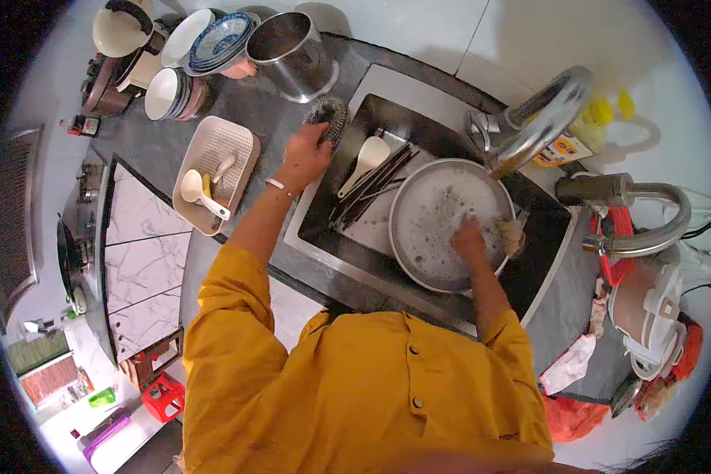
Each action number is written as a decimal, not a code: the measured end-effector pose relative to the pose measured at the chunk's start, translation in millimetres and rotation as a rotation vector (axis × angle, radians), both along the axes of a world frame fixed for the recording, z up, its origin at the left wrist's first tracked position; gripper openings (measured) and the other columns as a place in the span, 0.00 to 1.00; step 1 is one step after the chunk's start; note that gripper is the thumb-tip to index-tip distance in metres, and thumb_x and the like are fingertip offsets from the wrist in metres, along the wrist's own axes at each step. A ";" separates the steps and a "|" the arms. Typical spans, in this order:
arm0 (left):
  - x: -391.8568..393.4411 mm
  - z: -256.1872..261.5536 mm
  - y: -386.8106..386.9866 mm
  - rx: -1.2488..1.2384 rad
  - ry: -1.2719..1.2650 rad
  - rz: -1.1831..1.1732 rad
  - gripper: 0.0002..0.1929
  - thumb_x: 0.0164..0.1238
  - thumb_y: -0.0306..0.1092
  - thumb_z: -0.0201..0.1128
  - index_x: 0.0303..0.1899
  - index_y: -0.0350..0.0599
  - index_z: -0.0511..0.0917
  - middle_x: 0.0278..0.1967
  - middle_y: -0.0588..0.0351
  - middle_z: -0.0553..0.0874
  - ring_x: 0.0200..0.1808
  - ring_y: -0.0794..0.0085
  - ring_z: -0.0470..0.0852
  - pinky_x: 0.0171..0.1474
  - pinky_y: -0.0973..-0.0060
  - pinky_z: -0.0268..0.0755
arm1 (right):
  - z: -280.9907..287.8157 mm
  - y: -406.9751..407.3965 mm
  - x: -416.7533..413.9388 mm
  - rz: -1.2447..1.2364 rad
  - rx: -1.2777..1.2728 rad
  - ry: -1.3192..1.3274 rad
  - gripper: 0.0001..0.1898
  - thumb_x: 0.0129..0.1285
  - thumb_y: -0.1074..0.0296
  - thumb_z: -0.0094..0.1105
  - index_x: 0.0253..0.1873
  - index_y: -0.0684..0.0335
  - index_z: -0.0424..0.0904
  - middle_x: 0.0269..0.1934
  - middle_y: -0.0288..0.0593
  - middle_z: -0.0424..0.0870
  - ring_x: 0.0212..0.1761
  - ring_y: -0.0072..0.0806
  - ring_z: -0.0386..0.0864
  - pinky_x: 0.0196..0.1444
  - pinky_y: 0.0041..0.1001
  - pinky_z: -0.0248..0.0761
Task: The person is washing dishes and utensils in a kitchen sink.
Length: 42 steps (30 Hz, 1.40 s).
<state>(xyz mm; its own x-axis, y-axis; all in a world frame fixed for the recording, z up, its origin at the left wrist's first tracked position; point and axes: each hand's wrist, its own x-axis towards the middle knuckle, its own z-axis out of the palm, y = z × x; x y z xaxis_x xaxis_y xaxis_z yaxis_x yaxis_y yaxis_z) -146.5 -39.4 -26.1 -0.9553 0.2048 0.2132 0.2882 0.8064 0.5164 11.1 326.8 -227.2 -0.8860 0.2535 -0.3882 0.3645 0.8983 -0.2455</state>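
My left hand (309, 153) is over the counter at the sink's left edge, its fingers closed on a round, dark metal-mesh thing (330, 118), perhaps a strainer or scourer. My right hand (469, 238) dips into cloudy, bubbly water in a round metal basin (418, 260), which stands in the right part of the sink; its fingertips are hidden by the water. A tan scrubbing cloth or sponge (511, 237) hangs at the basin's right rim. Left of the basin, a white rice paddle (372, 155) and a bundle of dark chopsticks (379, 181) lie in the sink (314, 228).
A beige draining basket (246, 157) holds a white ladle (198, 189). Behind it stand stacked bowls (161, 95) and a steel pot (290, 65). A curved faucet (545, 127) overhangs the sink's back right, near a yellow-capped detergent bottle (575, 142). A rice cooker (646, 302) sits far right.
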 end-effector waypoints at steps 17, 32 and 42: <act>128.1 -153.0 168.8 -0.146 -0.533 -0.397 0.22 0.48 0.36 0.54 0.45 0.33 0.72 0.39 0.37 0.77 0.41 0.48 0.76 0.48 0.62 0.66 | 8.8 -53.4 6.5 0.017 -0.477 0.007 0.26 0.46 0.66 0.57 0.52 0.69 0.67 0.47 0.54 0.74 0.50 0.43 0.71 0.51 0.32 0.62; 126.8 -141.8 156.8 0.613 -0.914 -0.255 0.04 0.45 0.28 0.57 0.19 0.38 0.74 0.17 0.54 0.76 0.16 0.71 0.72 0.17 0.74 0.59 | 104.8 -27.8 6.8 0.110 -0.990 -0.176 0.28 0.49 0.66 0.57 0.59 0.57 0.64 0.53 0.48 0.70 0.53 0.37 0.70 0.53 0.32 0.64; 131.0 -104.1 160.3 0.870 -1.514 0.226 0.05 0.48 0.27 0.55 0.18 0.44 0.70 0.14 0.60 0.70 0.14 0.76 0.67 0.16 0.76 0.56 | 98.7 -15.8 13.2 0.036 -0.945 -0.132 0.24 0.47 0.71 0.56 0.54 0.56 0.70 0.51 0.44 0.72 0.55 0.30 0.66 0.55 0.26 0.61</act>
<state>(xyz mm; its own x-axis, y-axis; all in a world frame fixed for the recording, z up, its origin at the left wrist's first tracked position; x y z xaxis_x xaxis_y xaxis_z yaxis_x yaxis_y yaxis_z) -15.5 120.9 -130.1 -0.3897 0.3721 -0.8424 -0.8770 0.1293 0.4628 24.3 311.0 -128.5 -0.8217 -0.2429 -0.5156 0.4170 0.3604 -0.8344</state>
